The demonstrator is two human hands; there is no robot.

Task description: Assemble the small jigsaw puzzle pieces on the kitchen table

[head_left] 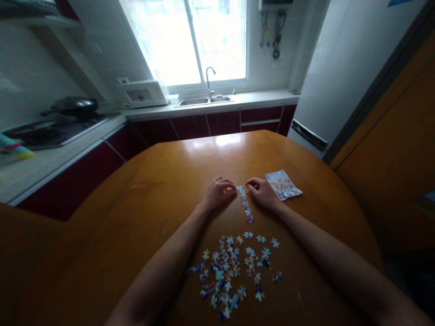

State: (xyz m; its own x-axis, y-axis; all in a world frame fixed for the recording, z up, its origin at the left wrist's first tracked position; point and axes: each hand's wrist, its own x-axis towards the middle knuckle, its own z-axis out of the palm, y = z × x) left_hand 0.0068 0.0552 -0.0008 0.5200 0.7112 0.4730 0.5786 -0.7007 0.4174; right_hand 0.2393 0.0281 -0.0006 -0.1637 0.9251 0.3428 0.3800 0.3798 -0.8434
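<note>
Orange-brown table [176, 181]: left hand [217, 192] and right hand [261, 191] pinch the far end of a joined puzzle strip [245, 204], beyond the loose pieces [231, 271]; uneven pressure could buckle it apart.

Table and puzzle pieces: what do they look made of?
Table: apparently wood or wood veneer under a glossy orange-brown finish; it mirrors the window light. Puzzle pieces: likely printed cardboard, thin, flat and matte, though too small to tell for sure.

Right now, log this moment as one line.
left hand + right hand: pinching joined jigsaw strip | loose pieces: near | wooden table
</note>
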